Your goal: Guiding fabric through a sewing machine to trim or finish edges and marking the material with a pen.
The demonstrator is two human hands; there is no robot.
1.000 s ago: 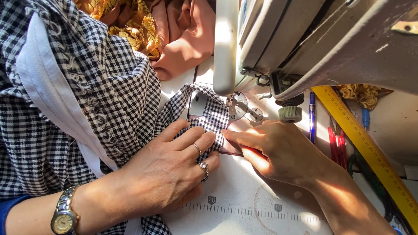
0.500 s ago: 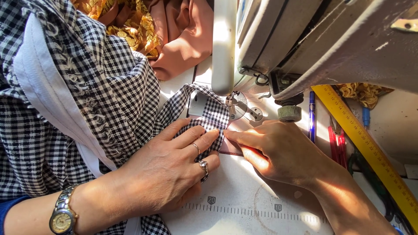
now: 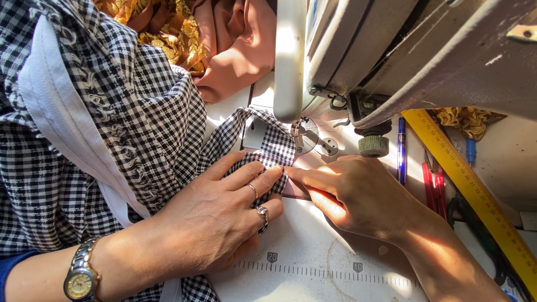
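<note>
A black-and-white checked garment (image 3: pixel 140 123) with a white lining strip lies bunched over the left of the sewing table. Its narrow end runs under the presser foot (image 3: pixel 305 134) of a grey sewing machine (image 3: pixel 403 61). My left hand (image 3: pixel 218 218), with rings and a wristwatch, lies flat on the checked cloth, fingers stretched toward the foot. My right hand (image 3: pixel 352 196) presses the cloth's edge with its fingertips just in front of the presser foot, touching my left fingertips.
Orange and gold patterned fabrics (image 3: pixel 196 39) are piled at the back. A yellow ruler (image 3: pixel 470 184), a blue pen (image 3: pixel 401 151) and red-handled tools (image 3: pixel 433 182) lie to the right. The white table (image 3: pixel 313 268) has a printed scale along its near edge.
Both hands and the cloth have slid very slightly toward the presser foot; otherwise nothing differs.
</note>
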